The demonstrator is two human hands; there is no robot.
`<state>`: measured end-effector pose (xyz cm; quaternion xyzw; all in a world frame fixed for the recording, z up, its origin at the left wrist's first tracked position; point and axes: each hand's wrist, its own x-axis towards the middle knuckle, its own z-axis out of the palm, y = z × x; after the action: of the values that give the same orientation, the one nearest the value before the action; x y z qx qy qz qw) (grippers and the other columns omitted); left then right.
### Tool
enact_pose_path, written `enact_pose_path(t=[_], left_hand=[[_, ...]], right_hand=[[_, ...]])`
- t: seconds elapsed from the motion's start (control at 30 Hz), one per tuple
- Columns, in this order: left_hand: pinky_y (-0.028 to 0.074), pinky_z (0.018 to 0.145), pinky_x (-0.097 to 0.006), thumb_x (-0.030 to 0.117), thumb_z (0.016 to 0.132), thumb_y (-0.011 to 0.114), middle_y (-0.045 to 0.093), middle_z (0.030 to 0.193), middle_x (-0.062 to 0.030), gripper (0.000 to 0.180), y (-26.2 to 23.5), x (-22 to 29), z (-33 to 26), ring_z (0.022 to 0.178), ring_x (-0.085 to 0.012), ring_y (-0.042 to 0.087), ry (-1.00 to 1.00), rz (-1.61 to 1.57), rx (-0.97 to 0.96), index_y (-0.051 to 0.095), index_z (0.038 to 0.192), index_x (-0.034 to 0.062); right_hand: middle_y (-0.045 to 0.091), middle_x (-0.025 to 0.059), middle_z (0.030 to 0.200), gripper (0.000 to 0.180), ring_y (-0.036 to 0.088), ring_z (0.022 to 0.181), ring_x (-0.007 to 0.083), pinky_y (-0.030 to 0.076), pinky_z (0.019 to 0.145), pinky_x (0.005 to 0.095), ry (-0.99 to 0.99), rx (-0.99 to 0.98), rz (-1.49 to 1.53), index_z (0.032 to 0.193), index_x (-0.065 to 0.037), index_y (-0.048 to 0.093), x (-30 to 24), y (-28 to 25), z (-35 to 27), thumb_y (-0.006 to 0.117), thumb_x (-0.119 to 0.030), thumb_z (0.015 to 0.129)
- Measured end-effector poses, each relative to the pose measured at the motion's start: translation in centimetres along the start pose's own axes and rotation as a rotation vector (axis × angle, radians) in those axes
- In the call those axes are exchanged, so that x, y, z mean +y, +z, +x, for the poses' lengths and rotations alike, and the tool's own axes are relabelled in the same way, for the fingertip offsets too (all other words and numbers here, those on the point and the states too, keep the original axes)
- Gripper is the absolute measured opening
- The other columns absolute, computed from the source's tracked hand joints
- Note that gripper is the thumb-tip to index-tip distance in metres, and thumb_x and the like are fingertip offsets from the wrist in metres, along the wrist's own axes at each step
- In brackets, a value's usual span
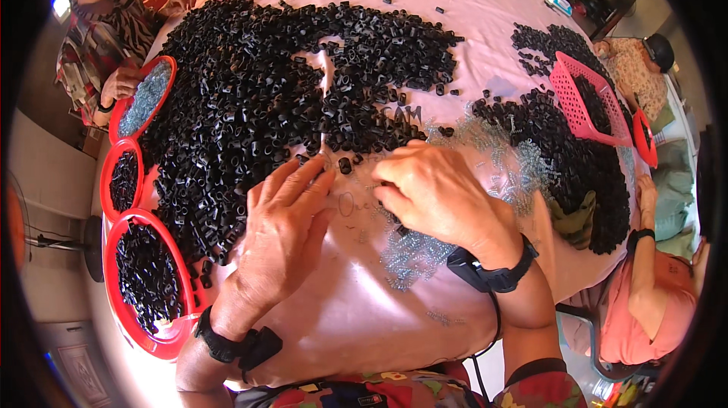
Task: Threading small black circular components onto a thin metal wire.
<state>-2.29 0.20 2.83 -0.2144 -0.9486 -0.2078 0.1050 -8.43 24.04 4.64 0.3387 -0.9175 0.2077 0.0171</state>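
Observation:
A large heap of small hollow black plastic pieces [235, 97] covers the left and far middle of the table. My left hand [284, 211] lies at the heap's near edge, fingers stretched out, its fingertips touching or just over some pieces. To its right, my right hand [436, 188] is closed with curled fingers low over the table; whatever they hold is hidden. One loose black piece [345, 166] lies between the hands. Beneath my right wrist is a small pile of silvery coils like tiny springs [413, 260]. More such coils [500, 154] spread beyond that hand.
Along the left edge stand red basins: one with silvery coils [146, 98], two with black parts [125, 179] [148, 275]. A pink basket [580, 97] sits at right among more black pieces [599, 180]. Other people sit around the pink-covered table [326, 324].

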Motion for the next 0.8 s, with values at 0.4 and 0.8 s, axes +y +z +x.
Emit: enact_pose_path(t=[0.4, 0.8], left_hand=[[0.041, 0.114, -0.049, 0.001, 0.091, 0.065, 0.061, 0.146, -0.0186, 0.051, 0.6, 0.0, 1.5, 0.136, -0.0395, 0.055, -0.003, -0.098, 0.004, 0.063, 0.142, -0.0005], [0.039, 0.119, -0.050, 0.004, 0.095, 0.064, 0.057, 0.153, -0.0183, 0.053, 2.2, -0.7, 3.3, 0.144, -0.0392, 0.050, 0.018, 0.038, 0.035, 0.060, 0.148, 0.0020]], right_hand=[[0.065, 0.0106, 0.088, 0.011, 0.066, 0.091, 0.0303, 0.058, 0.078, 0.0416, -0.135, 0.133, -0.049, 0.095, -0.005, 0.071, -0.2, 3.4, 0.6, 0.075, -0.009, 0.086], [0.065, 0.0116, 0.086, 0.007, 0.067, 0.090, 0.0286, 0.057, 0.079, 0.0394, -0.175, 0.154, -0.084, 0.089, -0.004, 0.067, -0.4, 3.4, 0.6, 0.070, -0.005, 0.083]])
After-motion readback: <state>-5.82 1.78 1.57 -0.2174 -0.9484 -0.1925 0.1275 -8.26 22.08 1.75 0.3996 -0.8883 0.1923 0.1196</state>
